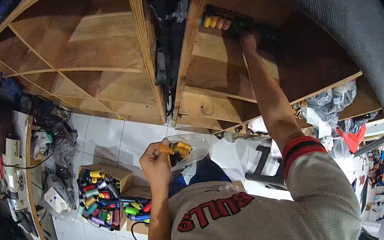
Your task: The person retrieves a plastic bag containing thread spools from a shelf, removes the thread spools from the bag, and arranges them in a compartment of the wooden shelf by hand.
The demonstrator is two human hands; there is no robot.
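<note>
My left hand (155, 160) is closed on a clear plastic bag (198, 144) with yellow-orange thread spools (181, 149) and something dark inside. Deep in the wooden shelf compartment, my right hand (249, 39) reaches to a row of spools at the back. Yellow and pinkish spools (215, 22) show left of that hand, and darker ones lie around it. Its fingers are lost in shadow, so what they touch cannot be made out.
A cardboard box (124, 177) of many coloured spools stands on the tiled floor (137, 135). Another wooden shelf unit (106, 34) is at the upper left. Plastic bags (333, 97) hang at the right. Grey fabric (338, 11) hangs upper right.
</note>
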